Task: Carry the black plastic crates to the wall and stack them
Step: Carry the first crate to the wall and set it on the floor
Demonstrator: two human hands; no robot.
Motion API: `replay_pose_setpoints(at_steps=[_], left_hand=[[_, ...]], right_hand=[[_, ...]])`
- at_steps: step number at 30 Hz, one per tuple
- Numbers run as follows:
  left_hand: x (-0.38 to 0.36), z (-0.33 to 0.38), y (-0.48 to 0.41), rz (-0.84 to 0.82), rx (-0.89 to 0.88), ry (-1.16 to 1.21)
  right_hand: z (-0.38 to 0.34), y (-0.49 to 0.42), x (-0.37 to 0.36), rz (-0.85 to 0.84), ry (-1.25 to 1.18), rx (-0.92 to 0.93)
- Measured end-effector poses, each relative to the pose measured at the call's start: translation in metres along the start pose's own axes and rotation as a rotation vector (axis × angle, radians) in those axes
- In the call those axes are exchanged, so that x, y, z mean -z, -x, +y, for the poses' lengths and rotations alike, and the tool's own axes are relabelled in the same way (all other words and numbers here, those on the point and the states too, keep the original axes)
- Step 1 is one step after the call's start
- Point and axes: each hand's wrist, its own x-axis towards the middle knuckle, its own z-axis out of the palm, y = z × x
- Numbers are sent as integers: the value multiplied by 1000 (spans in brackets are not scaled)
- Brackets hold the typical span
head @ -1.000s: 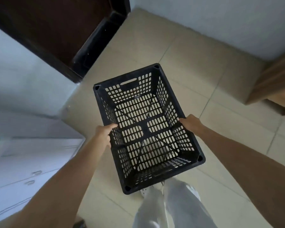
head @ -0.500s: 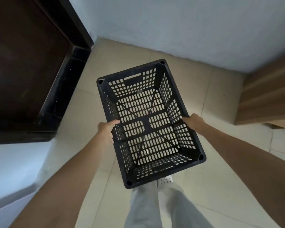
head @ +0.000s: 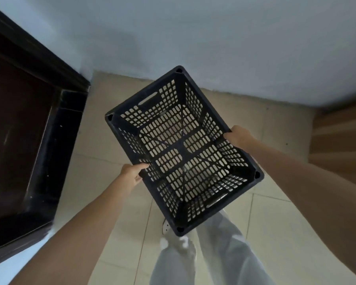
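Crate [head: 182, 150], black slotted plastic, left hand [head: 132, 174], right hand [head: 239, 136] gripping rims, near wall [head: 214, 38]

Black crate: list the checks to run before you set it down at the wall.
1. Left hand grips one long rim of the black crate: ok.
2. Right hand grips the opposite rim: ok.
3. Crate holds nothing: ok.
4. Wall lies straight ahead: ok.
5. Floor along the wall is bare where visible: ok.
6. Another crate to stack onto: cannot tell, none in view.
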Motion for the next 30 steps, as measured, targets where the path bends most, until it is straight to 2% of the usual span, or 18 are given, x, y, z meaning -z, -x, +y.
replay_pose_setpoints(at_steps=[7,13,16,21,26,28,30], left_hand=[[-83,42,-79,-32,43,-91],[-151,61,-140,-54,84,-48],[-180,61,-150,-146,78,13],[-212,63,-148,-183,176,45],[-232,75,-133,-282,297,29],[-238,81,-127,-311,318,-15],[-243,87,-123,-352,294,-129]], right_hand=[[-23,-125,30,75,62,33],[-37,-229,41,136,186,68],[-34,-268,46,146,215,73],[-29,-302,63,100,126,142],[-22,-265,41,215,333,407],[-11,-237,11,103,361,462],[3,-209,-17,-157,421,461]])
